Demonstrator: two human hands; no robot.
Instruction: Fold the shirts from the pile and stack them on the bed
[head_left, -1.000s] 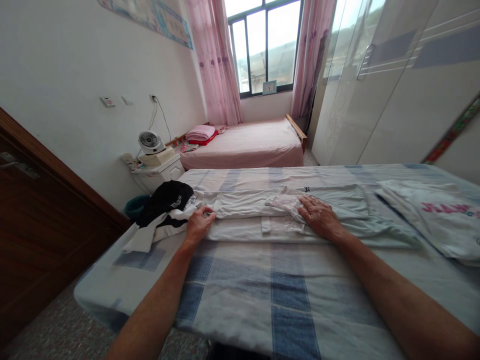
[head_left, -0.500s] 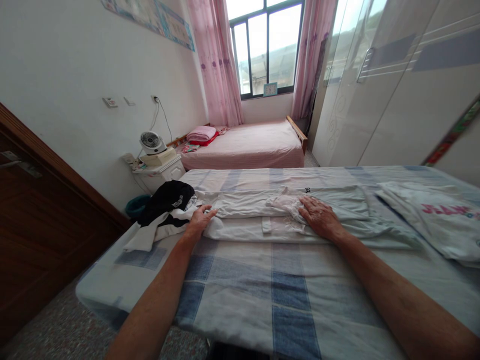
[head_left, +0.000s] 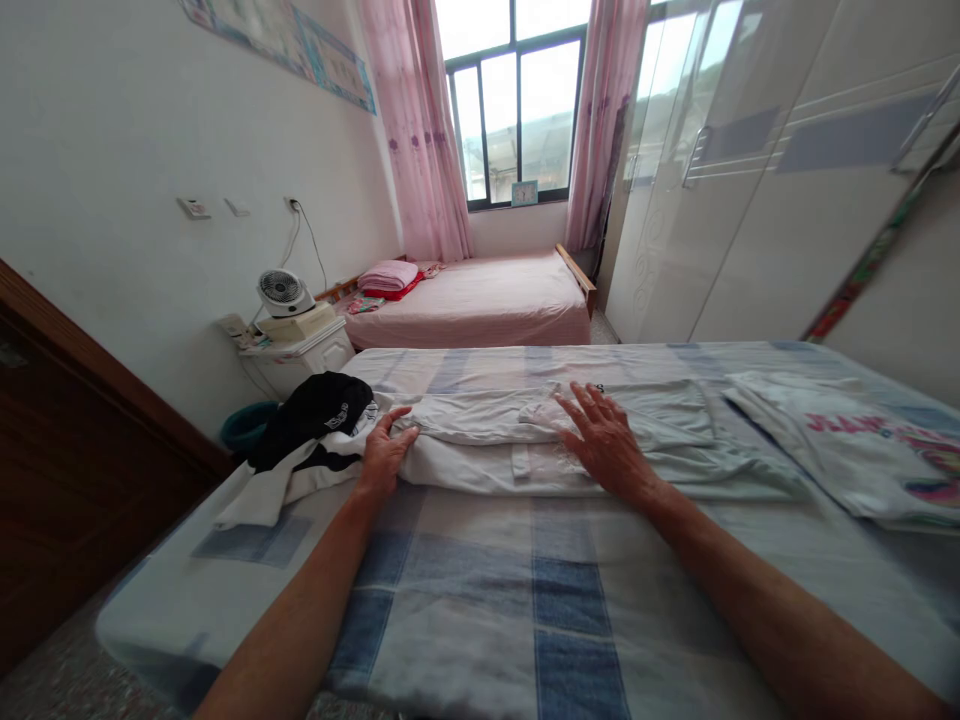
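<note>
- Head view showed a white garment (head_left: 480, 445) lying folded lengthwise across the middle of a bed with a blue-and-white checked sheet (head_left: 525, 600).
- The left hand (head_left: 384, 450) rested on the garment's left end, its fingers curled loosely over the edge of the cloth; whether it pinched the fabric could not be told.
- The right hand (head_left: 604, 440) lay flat on the garment near its middle, fingers spread and open, pressing on the cloth and gripping nothing.
- A pale green cloth (head_left: 675, 425) lay spread just beside and partly under the white garment, on its right.
- A black-and-white piece of clothing (head_left: 307, 430) sat heaped at the bed's left end, touching the white garment near the left hand.
- A white printed shirt (head_left: 847, 450) lay flat on the right part of the bed, well apart from both hands.
- Beyond the bed stood a white nightstand (head_left: 304, 355) with a small fan (head_left: 281, 292) on top.
- A second bed with a pink cover (head_left: 480, 305) stood under the window (head_left: 514, 110), pink curtains (head_left: 412, 130) at each side.
- A pale wardrobe (head_left: 750, 190) filled the right wall.
</note>
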